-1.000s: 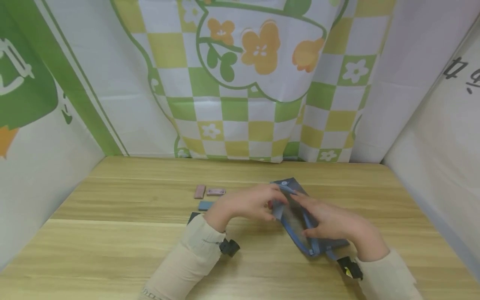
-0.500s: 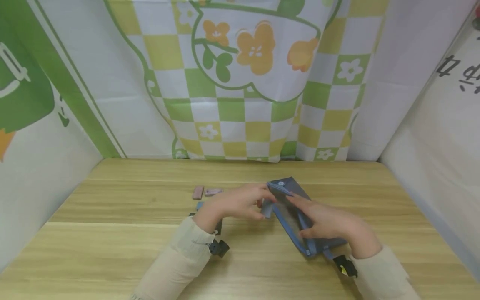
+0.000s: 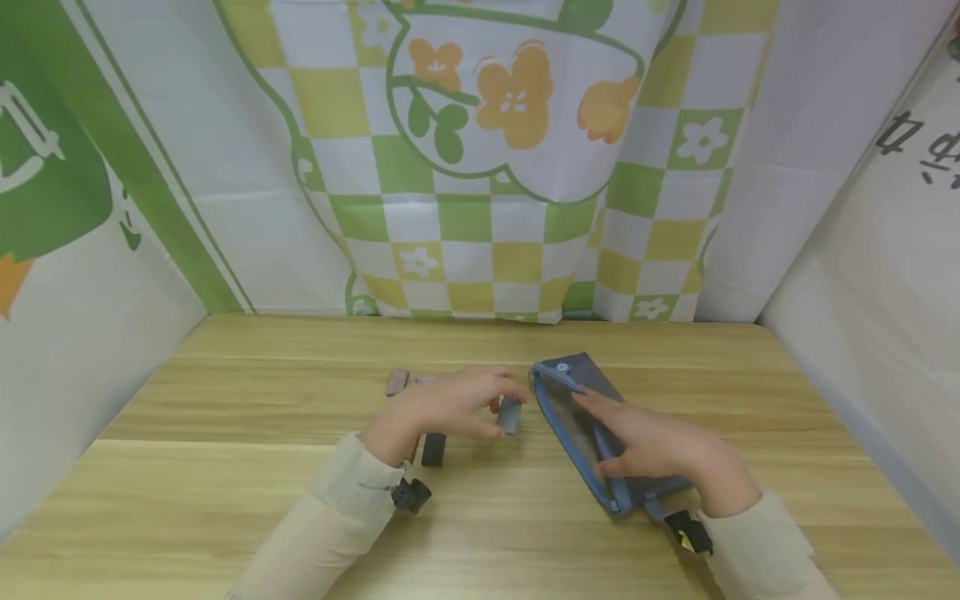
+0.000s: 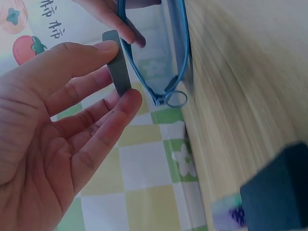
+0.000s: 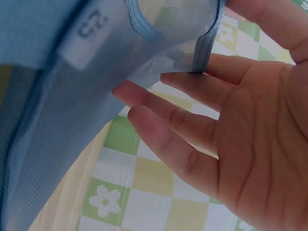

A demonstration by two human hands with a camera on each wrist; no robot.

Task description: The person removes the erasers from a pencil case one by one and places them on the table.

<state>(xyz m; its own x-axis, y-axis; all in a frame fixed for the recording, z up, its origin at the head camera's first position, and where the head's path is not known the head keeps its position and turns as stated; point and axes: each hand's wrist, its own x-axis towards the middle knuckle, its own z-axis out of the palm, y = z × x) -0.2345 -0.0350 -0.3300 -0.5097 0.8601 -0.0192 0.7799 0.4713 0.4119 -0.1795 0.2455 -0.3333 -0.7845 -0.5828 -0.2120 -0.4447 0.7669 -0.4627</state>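
Observation:
My left hand (image 3: 457, 406) pinches a small grey-blue rectangular block (image 3: 509, 415) by its ends, a little left of a blue mesh zip pouch (image 3: 597, 377). In the left wrist view the block (image 4: 118, 62) stands between thumb and fingertips. The pouch lies slanted on the table, unzipped, its mouth spread. My right hand (image 3: 660, 437) holds it by the edge of the mouth, thumb and forefinger spread along it. From the right wrist, a "25" label shows through the pouch fabric (image 5: 62, 125), with several fingers nearly straight beside it.
Left of the pouch, a dark block (image 3: 433, 450) lies by my left wrist. Behind that hand are a pink block (image 3: 397, 382) and another pink one, mostly hidden. A checked curtain (image 3: 465, 258) hangs at the wooden table's (image 3: 247, 500) back edge.
My left hand has moved left, away from the pouch's mouth, with the grey-blue block still pinched. The dark block shows more from behind the sleeve. My right hand stays at the pouch.

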